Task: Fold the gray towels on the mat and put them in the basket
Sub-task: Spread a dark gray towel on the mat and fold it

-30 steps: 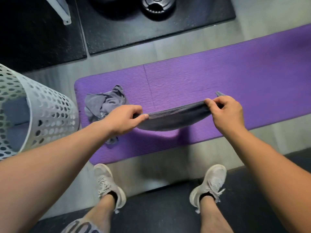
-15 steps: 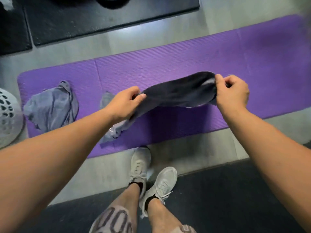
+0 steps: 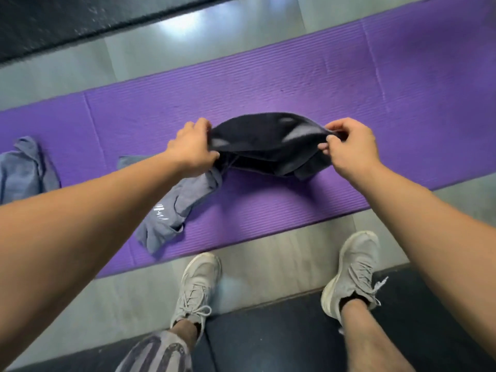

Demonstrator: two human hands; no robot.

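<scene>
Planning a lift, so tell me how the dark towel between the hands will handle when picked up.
Probably floppy: the towel sags and bunches between the left hand and right hand. Likely light, since pinches at its ends hold it up. Unlikely to slip; its cloth looks soft, not slick.

Gray sneakers (image 3: 197, 285); gray floor (image 3: 150, 57); black rubber flooring (image 3: 268, 336).

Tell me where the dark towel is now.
In the head view, the dark towel is near the centre, over the purple mat, held between the left hand and the right hand.
</scene>
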